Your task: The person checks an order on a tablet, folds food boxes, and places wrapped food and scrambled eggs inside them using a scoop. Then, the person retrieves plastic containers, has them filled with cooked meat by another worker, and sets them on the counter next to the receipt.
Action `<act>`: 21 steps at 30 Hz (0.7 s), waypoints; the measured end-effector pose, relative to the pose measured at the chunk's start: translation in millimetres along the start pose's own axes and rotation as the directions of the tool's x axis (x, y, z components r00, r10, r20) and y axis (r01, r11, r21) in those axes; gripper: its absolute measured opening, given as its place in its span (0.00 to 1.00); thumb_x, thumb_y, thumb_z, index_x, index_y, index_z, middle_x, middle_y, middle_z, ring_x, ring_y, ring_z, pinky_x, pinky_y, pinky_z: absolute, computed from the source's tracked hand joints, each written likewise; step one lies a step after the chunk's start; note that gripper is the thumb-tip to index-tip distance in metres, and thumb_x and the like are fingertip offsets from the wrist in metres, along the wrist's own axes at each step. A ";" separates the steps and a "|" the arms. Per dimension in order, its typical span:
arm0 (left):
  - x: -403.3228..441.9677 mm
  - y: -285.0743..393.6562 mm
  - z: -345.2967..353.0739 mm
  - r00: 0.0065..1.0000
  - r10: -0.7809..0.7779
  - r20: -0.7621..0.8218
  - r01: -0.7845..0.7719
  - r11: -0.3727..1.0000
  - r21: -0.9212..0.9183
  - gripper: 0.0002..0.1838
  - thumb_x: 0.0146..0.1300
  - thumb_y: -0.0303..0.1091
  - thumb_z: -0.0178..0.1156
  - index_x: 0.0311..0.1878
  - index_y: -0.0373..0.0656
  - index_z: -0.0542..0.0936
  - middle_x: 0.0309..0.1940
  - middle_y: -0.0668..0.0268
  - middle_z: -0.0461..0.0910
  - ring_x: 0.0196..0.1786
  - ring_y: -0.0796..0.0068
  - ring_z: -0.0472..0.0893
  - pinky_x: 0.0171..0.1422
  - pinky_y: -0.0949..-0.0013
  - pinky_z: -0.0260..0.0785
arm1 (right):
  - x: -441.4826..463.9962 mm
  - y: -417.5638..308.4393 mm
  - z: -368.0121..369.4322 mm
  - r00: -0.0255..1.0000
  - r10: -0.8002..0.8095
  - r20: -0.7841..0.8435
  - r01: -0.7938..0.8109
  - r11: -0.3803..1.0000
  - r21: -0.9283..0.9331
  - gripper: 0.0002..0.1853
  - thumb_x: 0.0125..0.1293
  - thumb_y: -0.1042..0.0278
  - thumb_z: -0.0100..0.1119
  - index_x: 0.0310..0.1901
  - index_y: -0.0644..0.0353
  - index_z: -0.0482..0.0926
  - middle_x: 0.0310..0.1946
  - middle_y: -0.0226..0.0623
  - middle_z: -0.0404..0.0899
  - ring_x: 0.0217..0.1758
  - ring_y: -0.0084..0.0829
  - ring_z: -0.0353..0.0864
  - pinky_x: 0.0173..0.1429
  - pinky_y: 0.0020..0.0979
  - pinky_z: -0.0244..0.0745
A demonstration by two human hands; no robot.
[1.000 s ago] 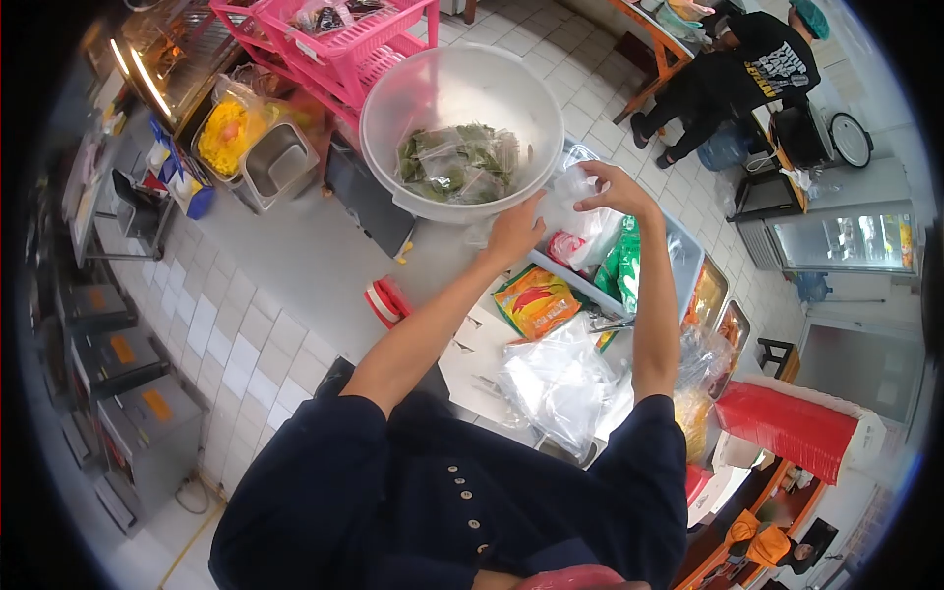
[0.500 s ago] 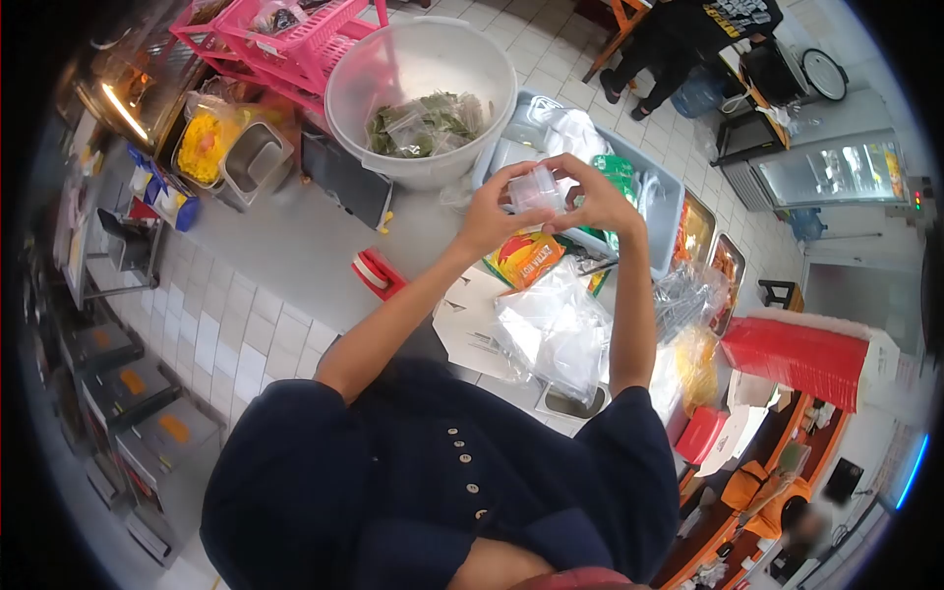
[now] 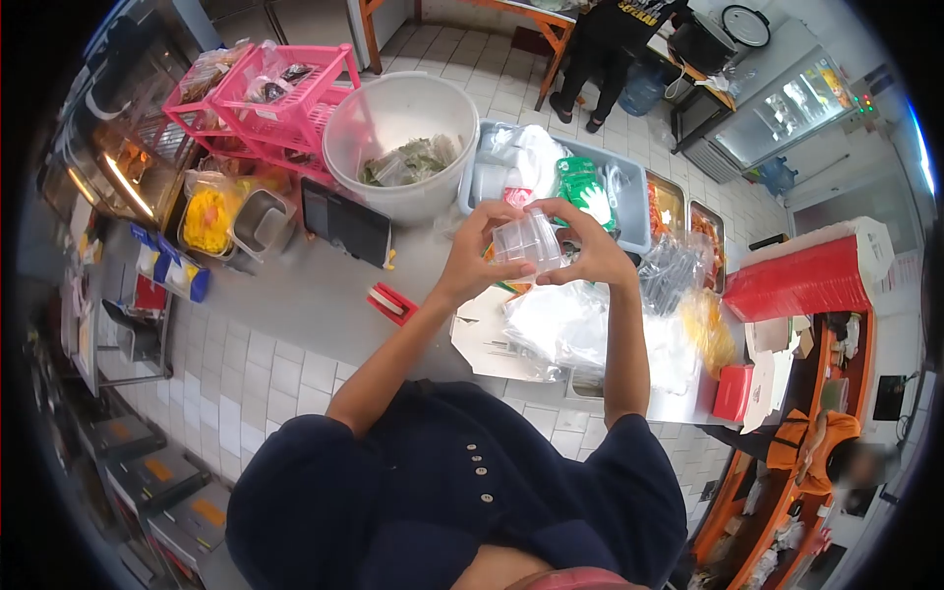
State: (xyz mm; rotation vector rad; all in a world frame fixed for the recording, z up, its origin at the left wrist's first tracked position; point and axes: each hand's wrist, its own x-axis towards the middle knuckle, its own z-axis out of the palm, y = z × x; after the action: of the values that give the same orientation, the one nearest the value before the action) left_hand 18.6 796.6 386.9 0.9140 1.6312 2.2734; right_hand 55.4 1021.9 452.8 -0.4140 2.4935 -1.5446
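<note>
Both hands hold a small clear plastic container (image 3: 528, 244) above the counter. My left hand (image 3: 479, 258) grips its left side, and my right hand (image 3: 590, 246) grips its right side. Behind it stands a blue-grey bin (image 3: 637, 211) with plastic bags and a green packet (image 3: 582, 187). Just below the hands lies a pile of clear plastic bags (image 3: 570, 320), over a partly covered orange packet. A red-handled object (image 3: 391, 303) rests on the counter left of my left forearm.
A large translucent tub (image 3: 400, 147) holds leafy packets, beside pink racks (image 3: 295, 103). Metal trays (image 3: 261, 224), a dark tablet-like panel (image 3: 344, 224) and a red box (image 3: 801, 275) stand around. One person (image 3: 615, 49) stands at the back, another (image 3: 811, 447) at lower right.
My left hand has left the tub's edge and joined my right hand around the clear container, which is now lower, over the bags. The camera view has shifted.
</note>
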 end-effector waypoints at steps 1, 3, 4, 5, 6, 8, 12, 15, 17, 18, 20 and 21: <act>-1.3 4.3 0.8 1.000 0.005 0.007 -0.005 1.000 0.001 0.37 0.50 0.33 0.82 0.62 0.42 0.73 0.59 0.66 0.75 0.65 0.71 0.76 0.72 0.64 0.68 | -2.8 -2.6 0.5 1.000 -0.002 -0.004 0.002 1.000 0.002 0.50 0.38 0.62 0.85 0.69 0.55 0.73 0.66 0.34 0.74 0.71 0.35 0.73 0.63 0.36 0.75; -4.9 12.2 1.9 1.000 0.015 0.003 -0.015 1.000 0.002 0.38 0.51 0.34 0.81 0.63 0.42 0.73 0.59 0.65 0.75 0.65 0.70 0.76 0.73 0.63 0.67 | -6.4 -11.6 5.1 1.000 -0.009 -0.013 0.009 1.000 0.007 0.49 0.39 0.63 0.85 0.69 0.55 0.74 0.67 0.34 0.73 0.71 0.35 0.74 0.64 0.36 0.75; -6.8 15.6 2.4 1.000 0.016 0.008 -0.016 1.000 0.006 0.38 0.51 0.34 0.81 0.63 0.42 0.73 0.59 0.65 0.75 0.65 0.70 0.76 0.73 0.63 0.67 | -7.4 -20.9 7.8 0.999 -0.005 -0.035 0.006 0.999 0.039 0.48 0.38 0.66 0.84 0.68 0.56 0.74 0.65 0.33 0.74 0.69 0.34 0.74 0.65 0.37 0.75; -9.4 18.3 3.1 1.000 0.001 -0.001 -0.001 1.000 -0.016 0.38 0.51 0.34 0.81 0.64 0.42 0.72 0.59 0.64 0.74 0.65 0.69 0.76 0.73 0.63 0.67 | -9.2 -26.2 11.4 0.998 0.001 -0.056 0.003 0.997 0.072 0.48 0.38 0.69 0.84 0.67 0.57 0.74 0.63 0.33 0.74 0.67 0.32 0.73 0.66 0.37 0.75; -11.3 24.4 3.5 1.000 -0.016 -0.011 0.016 0.999 -0.039 0.38 0.51 0.34 0.81 0.65 0.42 0.72 0.59 0.64 0.74 0.65 0.69 0.76 0.73 0.62 0.67 | -12.0 -27.4 16.0 0.998 -0.001 -0.058 0.005 0.997 0.074 0.48 0.38 0.69 0.84 0.67 0.57 0.74 0.63 0.33 0.74 0.67 0.32 0.73 0.66 0.37 0.75; -5.7 39.8 -1.4 0.996 0.085 0.036 -0.090 0.982 0.164 0.38 0.52 0.34 0.81 0.65 0.42 0.72 0.59 0.63 0.74 0.65 0.69 0.76 0.71 0.63 0.68 | -10.3 -29.0 19.3 0.993 -0.017 -0.113 0.020 1.000 0.024 0.48 0.38 0.71 0.84 0.68 0.57 0.74 0.64 0.32 0.74 0.66 0.30 0.74 0.65 0.35 0.75; -22.4 44.4 -2.8 0.997 -0.060 0.043 0.058 0.997 0.044 0.39 0.52 0.33 0.81 0.66 0.44 0.71 0.57 0.62 0.74 0.62 0.70 0.77 0.66 0.65 0.72 | -10.9 -27.5 32.0 0.992 -0.035 -0.121 0.050 0.992 0.117 0.50 0.36 0.71 0.86 0.67 0.57 0.74 0.63 0.32 0.74 0.65 0.29 0.74 0.63 0.33 0.76; -30.2 49.4 -2.3 0.995 -0.096 0.011 0.097 0.994 -0.047 0.39 0.51 0.33 0.81 0.65 0.44 0.71 0.56 0.62 0.74 0.60 0.71 0.77 0.64 0.66 0.72 | -13.0 -41.4 44.4 0.989 -0.098 -0.111 0.113 0.984 0.139 0.52 0.33 0.68 0.89 0.67 0.57 0.75 0.60 0.32 0.76 0.64 0.29 0.75 0.62 0.33 0.76; -33.8 52.3 -6.1 0.998 -0.063 0.008 0.063 0.998 0.000 0.38 0.51 0.31 0.79 0.66 0.44 0.71 0.56 0.62 0.75 0.60 0.71 0.77 0.65 0.66 0.72 | -14.0 -45.4 47.6 0.988 -0.091 -0.123 0.104 0.989 0.104 0.52 0.34 0.68 0.89 0.67 0.56 0.75 0.60 0.32 0.77 0.64 0.28 0.75 0.62 0.33 0.76; -35.6 53.5 -7.7 1.000 -0.025 0.001 0.025 0.999 0.042 0.38 0.51 0.30 0.77 0.66 0.43 0.71 0.56 0.62 0.75 0.60 0.71 0.77 0.65 0.66 0.72 | -14.3 -46.6 49.3 0.988 -0.083 -0.129 0.092 0.994 0.065 0.52 0.34 0.67 0.89 0.67 0.56 0.75 0.60 0.32 0.78 0.63 0.28 0.75 0.62 0.33 0.75; -37.6 57.3 -10.3 0.999 -0.009 -0.040 0.009 1.000 0.001 0.37 0.52 0.31 0.74 0.66 0.43 0.71 0.56 0.61 0.76 0.60 0.71 0.77 0.65 0.66 0.72 | -13.6 -45.2 55.0 0.985 -0.074 -0.156 0.088 0.993 0.082 0.51 0.34 0.67 0.89 0.67 0.56 0.75 0.59 0.31 0.79 0.62 0.27 0.76 0.60 0.32 0.75; -37.9 59.0 -11.1 0.996 0.009 -0.085 -0.013 0.999 -0.042 0.36 0.52 0.32 0.72 0.66 0.42 0.71 0.55 0.61 0.76 0.60 0.71 0.77 0.66 0.66 0.71 | -13.3 -46.4 57.2 0.981 -0.066 -0.181 0.084 0.992 0.095 0.51 0.34 0.67 0.89 0.67 0.56 0.75 0.57 0.31 0.80 0.61 0.27 0.77 0.58 0.30 0.75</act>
State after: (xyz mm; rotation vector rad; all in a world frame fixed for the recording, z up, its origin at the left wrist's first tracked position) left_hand 53.2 747.3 424.4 0.8297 1.6084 2.3751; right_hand 91.3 958.2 469.1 -0.3739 2.5397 -1.8047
